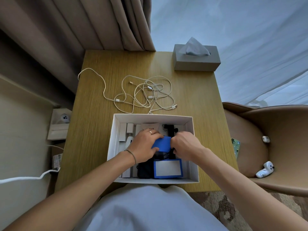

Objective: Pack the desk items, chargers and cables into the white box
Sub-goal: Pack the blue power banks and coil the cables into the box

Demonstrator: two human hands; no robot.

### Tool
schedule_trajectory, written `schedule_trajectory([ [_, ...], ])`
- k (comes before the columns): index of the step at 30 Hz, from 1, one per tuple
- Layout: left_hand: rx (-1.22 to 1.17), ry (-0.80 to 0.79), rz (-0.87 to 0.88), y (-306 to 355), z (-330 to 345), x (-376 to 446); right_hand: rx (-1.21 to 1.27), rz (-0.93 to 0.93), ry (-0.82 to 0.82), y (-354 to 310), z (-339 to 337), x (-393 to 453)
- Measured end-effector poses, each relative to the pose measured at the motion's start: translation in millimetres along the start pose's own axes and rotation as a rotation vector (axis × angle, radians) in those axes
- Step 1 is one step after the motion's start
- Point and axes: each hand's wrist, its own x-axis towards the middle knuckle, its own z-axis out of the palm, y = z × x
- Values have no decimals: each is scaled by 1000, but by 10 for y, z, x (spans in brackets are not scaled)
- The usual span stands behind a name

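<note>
Both hands, left (144,146) and right (186,145), gripping blue case (162,144), inside white box (111,135)

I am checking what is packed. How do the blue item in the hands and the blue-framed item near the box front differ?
The plain blue flat item is gripped by both hands, left hand and right hand, mid-box; the blue-framed item with a pale centre lies untouched at the front wall. The first is solid blue, the second only bordered. Both are inside the white cardboard box.
</note>
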Motion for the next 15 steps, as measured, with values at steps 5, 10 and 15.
schedule_trajectory([
  [5,-54,159,68,72,-208,-95,28,5,-18,35,-65,46],
  [10,-43,396,80,130,-612,69,247,24,279,213,-437,94],
  [15,-210,225,-371,16,-957,617,515,213,502,416,-831,293],
])
